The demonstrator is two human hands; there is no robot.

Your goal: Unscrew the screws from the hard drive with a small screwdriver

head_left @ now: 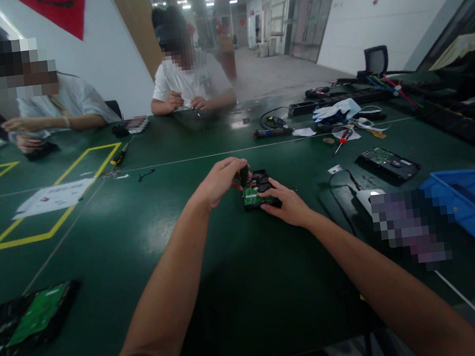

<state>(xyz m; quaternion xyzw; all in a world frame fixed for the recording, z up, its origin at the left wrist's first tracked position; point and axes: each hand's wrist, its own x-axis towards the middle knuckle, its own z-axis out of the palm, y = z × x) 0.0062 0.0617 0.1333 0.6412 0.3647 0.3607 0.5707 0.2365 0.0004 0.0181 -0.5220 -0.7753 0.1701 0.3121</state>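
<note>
A hard drive [252, 198] with a green circuit board facing up lies on the green table in front of me. My left hand [225, 178] is closed around an upright screwdriver [244, 175] with a dark handle, over the drive's left part. Its tip cannot be made out. My right hand [285, 202] grips the same drive from the right, with fingers resting on the board and along its edge.
Other hard drives lie at the near left [38, 315] and at the right [388, 163]. A blue tray [472, 202] stands at the right beside a blurred-out phone-like object with a cable. Gloves [337, 110], a red screwdriver [343, 138] and tools lie farther back. Two people sit opposite.
</note>
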